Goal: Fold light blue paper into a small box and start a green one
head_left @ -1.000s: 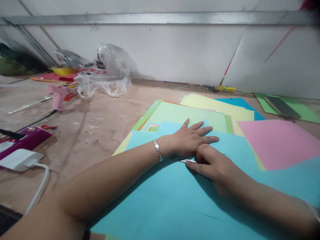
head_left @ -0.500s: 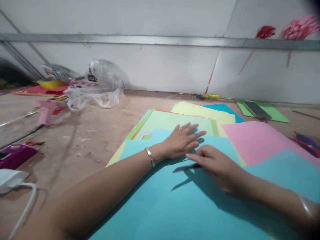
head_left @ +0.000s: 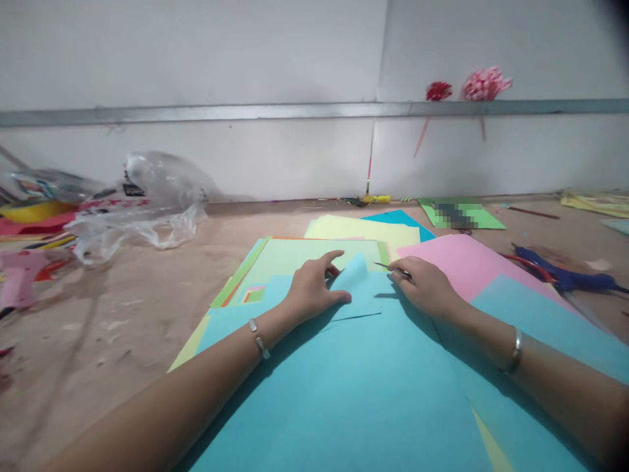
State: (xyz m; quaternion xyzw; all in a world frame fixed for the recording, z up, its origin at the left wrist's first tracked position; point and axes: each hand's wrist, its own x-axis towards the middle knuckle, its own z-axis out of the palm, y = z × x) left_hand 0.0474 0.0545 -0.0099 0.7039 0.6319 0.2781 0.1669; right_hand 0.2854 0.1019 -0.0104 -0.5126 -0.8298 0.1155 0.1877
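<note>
My left hand [head_left: 314, 283] is curved round a lifted, curled piece of light blue paper [head_left: 356, 272]. Its thumb rests low on the paper and its index finger is raised; the other fingertips are partly hidden. Just to the right, my right hand [head_left: 426, 285] grips a slim pointed metal cutting tool [head_left: 401, 271], whose tip points left toward the curl; whether it is a knife or scissors I cannot tell. Beneath both hands lies a large light blue sheet [head_left: 344, 393]. A dark straight slit or edge [head_left: 358, 318] shows below the left thumb.
Behind my hands are pale green paper [head_left: 289, 252], yellow paper [head_left: 363, 227] and pink paper [head_left: 452, 252]. A blue-handled tool [head_left: 570, 269] lies at right. A clear plastic bag [head_left: 157, 203] and a pink glue gun [head_left: 22, 275] are at left. Paper flowers [head_left: 486, 84] sit by the wall rail.
My left hand has gone from lying flat with spread fingers to curling round a raised bit of blue paper. The cutting tool has moved up and away from me. The view has swung right.
</note>
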